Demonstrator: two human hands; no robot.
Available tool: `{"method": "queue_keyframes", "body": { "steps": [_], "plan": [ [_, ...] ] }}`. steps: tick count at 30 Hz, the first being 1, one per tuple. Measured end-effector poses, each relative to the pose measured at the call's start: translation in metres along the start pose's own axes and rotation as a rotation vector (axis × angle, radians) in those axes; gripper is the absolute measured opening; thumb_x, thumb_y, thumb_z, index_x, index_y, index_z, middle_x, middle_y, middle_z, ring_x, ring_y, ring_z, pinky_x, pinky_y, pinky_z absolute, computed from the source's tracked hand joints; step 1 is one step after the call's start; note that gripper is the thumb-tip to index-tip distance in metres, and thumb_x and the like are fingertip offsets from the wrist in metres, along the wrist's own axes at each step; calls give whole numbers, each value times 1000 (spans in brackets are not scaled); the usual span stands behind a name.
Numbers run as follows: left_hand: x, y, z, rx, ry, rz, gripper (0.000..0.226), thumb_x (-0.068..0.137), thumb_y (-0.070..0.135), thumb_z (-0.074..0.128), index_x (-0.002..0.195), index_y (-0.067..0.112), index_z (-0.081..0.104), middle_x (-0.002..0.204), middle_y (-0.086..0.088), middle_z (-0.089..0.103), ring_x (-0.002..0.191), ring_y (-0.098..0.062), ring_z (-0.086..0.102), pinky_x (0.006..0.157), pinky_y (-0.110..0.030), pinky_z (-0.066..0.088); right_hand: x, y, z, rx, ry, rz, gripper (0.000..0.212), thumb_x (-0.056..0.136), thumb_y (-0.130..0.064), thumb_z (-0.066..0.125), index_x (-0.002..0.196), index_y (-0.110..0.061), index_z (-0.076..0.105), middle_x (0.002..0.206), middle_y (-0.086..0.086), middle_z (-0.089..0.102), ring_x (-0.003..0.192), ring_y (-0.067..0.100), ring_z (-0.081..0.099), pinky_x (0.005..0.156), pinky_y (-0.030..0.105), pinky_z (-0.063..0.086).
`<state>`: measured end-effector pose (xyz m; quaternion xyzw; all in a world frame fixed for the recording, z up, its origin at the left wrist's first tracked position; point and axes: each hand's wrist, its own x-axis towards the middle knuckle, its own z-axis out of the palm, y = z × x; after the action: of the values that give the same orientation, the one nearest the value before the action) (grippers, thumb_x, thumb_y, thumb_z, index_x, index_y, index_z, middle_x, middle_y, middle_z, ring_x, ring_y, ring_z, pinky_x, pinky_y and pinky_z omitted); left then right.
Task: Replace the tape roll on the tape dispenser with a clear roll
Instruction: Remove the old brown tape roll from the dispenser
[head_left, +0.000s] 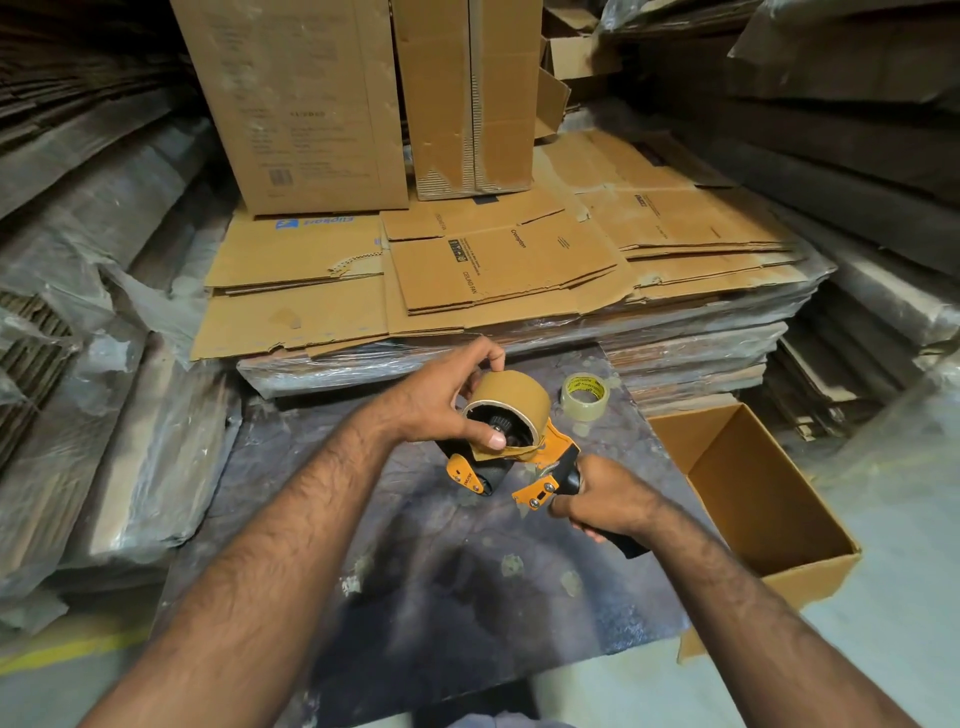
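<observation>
Currently the left hand (441, 400) grips the brown tape roll (511, 410), thumb across the near rim of the core, fingers curled over the far top edge. Roll sits on the hub of the tape dispenser (519, 467), its open core facing the camera with the black hub visible inside; can't tell if it's fully seated or partway off. A loose flap of brown tape hangs under the roll against the orange frame. Right hand (605, 501) is clenched round the dispenser's black handle, low and right of the roll, holding the tool above the dark plastic sheet (441, 571) on the floor. Orange side plates with screws show at the front and bottom of the dispenser. Clear roll (584, 395) lies flat on the dark sheet, just beyond and right of the dispenser, apart from both hands, yellow-printed core visible. Open cardboard box (753, 499) sits to the right, near the right forearm, mouth up, nothing visible in it. Behind the work area: a wrapped stack of flattened cartons (493, 280), with two upright cartons (363, 104) leaning at the back. Plastic-wrapped bundles of cardboard (78, 312) line both sides. Yellow floor line (62, 649) at lower left.
</observation>
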<state>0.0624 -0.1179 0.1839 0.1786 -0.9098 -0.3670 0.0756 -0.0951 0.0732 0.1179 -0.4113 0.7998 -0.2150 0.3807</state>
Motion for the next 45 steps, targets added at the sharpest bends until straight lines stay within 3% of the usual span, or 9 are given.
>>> {"method": "queue_keyframes", "body": {
  "steps": [6,10,13,16,19,22,27,40,45],
  "plan": [
    [-4,-8,16,103,127,17,72,68,34,93,121,28,46,114,11,49,101,-7,51,85,-32,49,1,-2,-8,-251,119,24,17,85,-27,69,93,-17,58,85,5,68,67,21,68,59,34,60],
    [-2,-8,30,543,177,163,80,81,16,79,145,35,35,139,-5,39,128,-22,44,104,-40,49,1,-12,-8,-444,260,81,25,79,-32,65,101,-20,65,102,7,72,93,30,70,80,41,61],
    [-3,-5,42,771,147,221,77,87,7,69,153,33,37,150,-18,37,133,-35,39,102,-46,48,2,-20,-9,-530,299,118,28,83,-31,67,107,-18,68,103,6,72,97,30,70,82,39,58],
    [-7,-8,48,888,192,283,99,57,-2,87,144,27,50,140,-21,37,125,-35,38,74,-46,60,2,-25,-8,-604,308,138,27,85,-30,70,109,-18,69,101,4,71,96,28,70,80,38,57],
    [-10,-11,51,848,194,226,92,66,4,85,144,31,44,138,-15,32,122,-33,39,62,-47,62,1,-24,-7,-607,298,148,29,84,-31,71,109,-18,68,102,4,71,96,28,70,81,39,57],
    [-10,-18,47,749,192,134,74,88,26,75,141,39,25,142,-11,31,123,-31,50,78,-49,62,0,-23,-6,-608,289,137,32,84,-32,71,112,-17,66,104,5,70,97,27,69,80,38,55],
    [-10,-27,44,520,198,65,75,85,31,79,139,42,27,140,-8,33,119,-32,58,92,-47,59,-1,-24,-8,-590,285,125,33,83,-33,70,112,-18,65,103,4,70,96,27,69,83,39,59],
    [-9,-28,47,564,209,38,70,86,32,77,133,42,25,139,-9,35,85,-26,67,78,-38,62,2,-22,-9,-638,308,104,32,83,-32,71,111,-17,65,99,5,71,92,26,71,82,40,61],
    [-8,-27,48,659,205,12,68,88,32,75,133,37,25,136,-11,37,76,-29,69,69,-43,64,5,-22,-11,-676,338,96,31,85,-33,70,111,-17,64,93,4,67,88,25,69,78,37,59]
  ]
}}
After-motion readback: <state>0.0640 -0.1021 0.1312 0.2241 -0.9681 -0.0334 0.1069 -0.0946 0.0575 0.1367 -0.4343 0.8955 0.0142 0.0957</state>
